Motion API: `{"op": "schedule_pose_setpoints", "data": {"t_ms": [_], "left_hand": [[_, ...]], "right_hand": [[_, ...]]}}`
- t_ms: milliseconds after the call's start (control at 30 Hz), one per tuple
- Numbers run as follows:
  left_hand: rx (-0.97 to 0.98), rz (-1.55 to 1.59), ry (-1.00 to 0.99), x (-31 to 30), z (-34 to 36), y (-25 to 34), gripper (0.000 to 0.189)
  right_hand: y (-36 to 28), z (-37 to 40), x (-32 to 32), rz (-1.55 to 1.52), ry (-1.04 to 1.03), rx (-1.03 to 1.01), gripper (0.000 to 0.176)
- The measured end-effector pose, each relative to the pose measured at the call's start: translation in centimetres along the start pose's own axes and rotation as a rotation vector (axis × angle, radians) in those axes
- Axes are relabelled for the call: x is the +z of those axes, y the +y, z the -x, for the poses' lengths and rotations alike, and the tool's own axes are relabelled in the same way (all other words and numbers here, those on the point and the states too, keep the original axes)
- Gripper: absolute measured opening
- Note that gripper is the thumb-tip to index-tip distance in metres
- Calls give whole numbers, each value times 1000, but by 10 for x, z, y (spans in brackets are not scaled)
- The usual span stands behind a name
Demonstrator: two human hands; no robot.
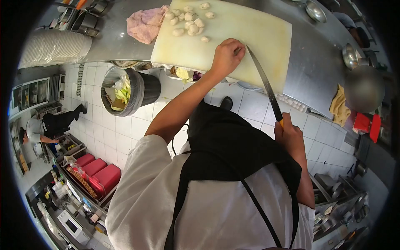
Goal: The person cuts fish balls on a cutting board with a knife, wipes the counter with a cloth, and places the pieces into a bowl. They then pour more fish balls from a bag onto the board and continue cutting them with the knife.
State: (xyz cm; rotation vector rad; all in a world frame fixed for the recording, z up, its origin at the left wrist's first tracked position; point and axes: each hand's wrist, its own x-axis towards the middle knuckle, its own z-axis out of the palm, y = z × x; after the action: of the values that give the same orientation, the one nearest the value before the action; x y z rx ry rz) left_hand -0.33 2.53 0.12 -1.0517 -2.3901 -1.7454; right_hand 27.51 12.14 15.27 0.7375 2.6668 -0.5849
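Observation:
My right hand (pixel 290 135) is wrapped round the yellow handle of a long knife (pixel 266 81), whose tip points up at the cutting board. My left hand (pixel 229 54) is over the front part of the white cutting board (pixel 258 25), its fingers curled together near the knife tip. What those fingers hold, if anything, is too small to make out. Several pale round mushroom-like pieces (pixel 191 16) lie in a loose group on the board, up and left of my left hand. One single piece (pixel 205 39) sits closest to that hand.
A pink cloth (pixel 146 25) lies left of the board on the steel counter (pixel 114 33). Below the counter stands a lined bin (pixel 143 89) with scraps. A yellow cloth (pixel 339 107) hangs at the right edge. Another person (pixel 54 127) is far left.

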Motion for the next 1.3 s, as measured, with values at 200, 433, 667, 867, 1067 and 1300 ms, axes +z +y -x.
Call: {"op": "schedule_pose_setpoints", "data": {"t_ms": [200,433,667,867,1067,1300], "left_hand": [[-8,-5,21,1,2,2,9],[100,-34,47,2,1,-2,9],[82,-27,25,-12,-3,2,14],[120,-409,65,-69,-77,0,23],[35,-779,-339,-78,-131,-32,29],[79,-627,-398,-53,-125,-35,28]], "right_hand": [[-12,-9,-14,44,-139,91,18],[-16,-50,7,-40,-152,55,21],[-13,-62,-9,-194,-14,16,28],[-12,-33,-18,-295,-53,-29,25],[-5,-37,23,-306,-106,-73,20],[20,-59,27,-225,74,-46,26]]}}
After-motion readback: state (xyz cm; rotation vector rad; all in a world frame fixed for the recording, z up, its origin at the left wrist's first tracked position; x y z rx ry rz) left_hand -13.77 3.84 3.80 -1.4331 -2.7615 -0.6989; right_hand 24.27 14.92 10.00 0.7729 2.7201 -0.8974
